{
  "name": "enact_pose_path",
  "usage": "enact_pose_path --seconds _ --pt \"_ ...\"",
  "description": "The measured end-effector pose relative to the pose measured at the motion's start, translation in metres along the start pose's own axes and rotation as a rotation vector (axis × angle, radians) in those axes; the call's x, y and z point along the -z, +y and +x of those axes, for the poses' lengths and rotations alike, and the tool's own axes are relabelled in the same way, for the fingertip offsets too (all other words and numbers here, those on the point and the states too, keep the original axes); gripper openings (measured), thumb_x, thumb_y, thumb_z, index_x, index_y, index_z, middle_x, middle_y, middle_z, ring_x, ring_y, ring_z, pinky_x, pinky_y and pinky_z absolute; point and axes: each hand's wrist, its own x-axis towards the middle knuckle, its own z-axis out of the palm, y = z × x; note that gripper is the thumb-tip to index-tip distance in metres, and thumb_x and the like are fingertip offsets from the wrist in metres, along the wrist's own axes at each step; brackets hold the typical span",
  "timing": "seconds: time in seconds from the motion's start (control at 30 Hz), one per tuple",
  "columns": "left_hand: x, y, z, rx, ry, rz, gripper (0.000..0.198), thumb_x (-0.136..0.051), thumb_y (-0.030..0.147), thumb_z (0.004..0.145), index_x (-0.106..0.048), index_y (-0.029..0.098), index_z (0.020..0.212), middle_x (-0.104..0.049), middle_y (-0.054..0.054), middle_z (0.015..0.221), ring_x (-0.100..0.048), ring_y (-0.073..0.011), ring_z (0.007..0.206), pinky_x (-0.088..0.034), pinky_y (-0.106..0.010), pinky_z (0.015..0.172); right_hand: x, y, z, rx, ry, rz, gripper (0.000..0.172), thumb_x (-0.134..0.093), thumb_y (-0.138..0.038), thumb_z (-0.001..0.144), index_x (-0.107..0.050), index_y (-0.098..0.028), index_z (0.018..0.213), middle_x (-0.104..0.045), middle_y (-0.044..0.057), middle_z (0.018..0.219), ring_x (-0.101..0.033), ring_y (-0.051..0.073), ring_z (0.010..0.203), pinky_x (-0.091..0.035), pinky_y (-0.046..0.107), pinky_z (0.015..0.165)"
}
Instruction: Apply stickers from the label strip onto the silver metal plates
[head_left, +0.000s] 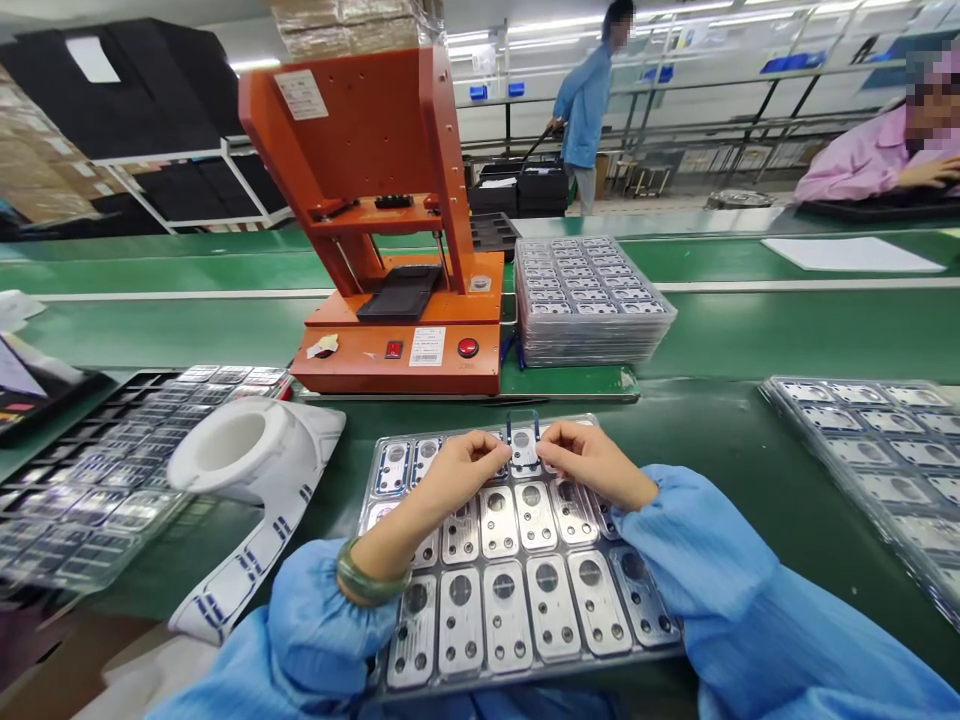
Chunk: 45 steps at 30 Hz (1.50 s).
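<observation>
A clear plastic tray (pixel 660 640) holding several small metal plates lies on the bench right in front of me. My left hand (pixel 459 470) and my right hand (pixel 592 462) meet over its far row. Both pinch one small clear film piece with blue tabs (pixel 523 443), held just above a metal plate there. Fingers of both hands are curled closed on the film's edges. Blue sleeves cover both arms, and a green bangle (pixel 367 583) sits on my left wrist.
A roll of white label tape (pixel 238 448) trails a strip toward me at left. An orange press machine (pixel 397 230) stands behind, beside a stack of filled trays (pixel 589 300). More trays lie far left (pixel 97 480) and far right (pixel 885 460). Two other people are beyond the green conveyor.
</observation>
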Motion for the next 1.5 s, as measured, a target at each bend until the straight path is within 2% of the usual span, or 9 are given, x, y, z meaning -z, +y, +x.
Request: enact_pose_path --seconds 0.07,0.17,0.27,0.33,0.77,1.5 --pt "-0.002 -0.001 0.002 -0.031 0.052 0.048 0.024 -0.055 0.041 0.076 -0.057 0.018 0.067 -0.052 0.002 0.065 -0.048 -0.013 0.061 -0.038 -0.026 0.058 0.0 0.002 0.001 0.031 0.039 -0.077 0.024 -0.059 -0.041 0.079 -0.057 -0.018 0.071 -0.054 -0.002 0.064 -0.049 0.013 0.059 -0.039 0.026 0.056" --pt "-0.007 -0.006 0.005 -0.112 0.119 0.145 0.018 -0.057 0.033 0.076 -0.06 0.019 0.067 -0.053 -0.001 0.079 -0.053 -0.0163 0.075 -0.041 -0.03 0.071 -0.003 0.007 0.002 0.038 0.085 -0.191 0.021 -0.056 -0.036 0.081 -0.055 -0.019 0.069 -0.055 -0.002 0.064 -0.049 0.014 0.06 -0.038 0.027 0.058" --pt "-0.012 -0.013 0.007 -0.208 0.122 0.28 0.016 -0.055 0.027 0.079 -0.061 0.018 0.067 -0.052 -0.003 0.083 -0.054 -0.0175 0.083 -0.042 -0.032 0.077 -0.007 0.01 0.002 0.028 0.112 -0.292 0.021 -0.054 -0.033 0.081 -0.052 -0.019 0.065 -0.052 -0.003 0.059 -0.048 0.014 0.056 -0.036 0.026 0.055" --pt "-0.014 -0.016 0.007 -0.225 0.108 0.329 0.017 -0.054 0.026 0.08 -0.061 0.018 0.066 -0.052 -0.003 0.084 -0.055 -0.0179 0.085 -0.043 -0.032 0.079 -0.009 0.01 0.001 0.026 0.122 -0.349 0.02 -0.053 -0.03 0.08 -0.051 -0.02 0.063 -0.051 -0.004 0.057 -0.047 0.014 0.055 -0.034 0.026 0.054" --pt "-0.017 -0.021 0.007 -0.23 0.113 0.37 0.018 -0.054 0.027 0.08 -0.064 0.018 0.067 -0.055 -0.003 0.082 -0.056 -0.0194 0.084 -0.044 -0.034 0.079 -0.013 0.01 0.0 0.009 0.13 -0.495 0.018 -0.053 -0.023 0.077 -0.05 -0.02 0.06 -0.055 -0.003 0.057 -0.049 0.014 0.055 -0.034 0.025 0.053" --pt "-0.018 -0.022 0.004 -0.236 0.124 0.381 0.017 -0.054 0.024 0.081 -0.063 0.019 0.067 -0.055 -0.002 0.081 -0.055 -0.0189 0.084 -0.044 -0.034 0.078 -0.013 0.013 0.0 0.012 0.138 -0.503 0.018 -0.054 -0.026 0.078 -0.052 -0.021 0.061 -0.054 -0.004 0.056 -0.05 0.013 0.053 -0.034 0.024 0.051"
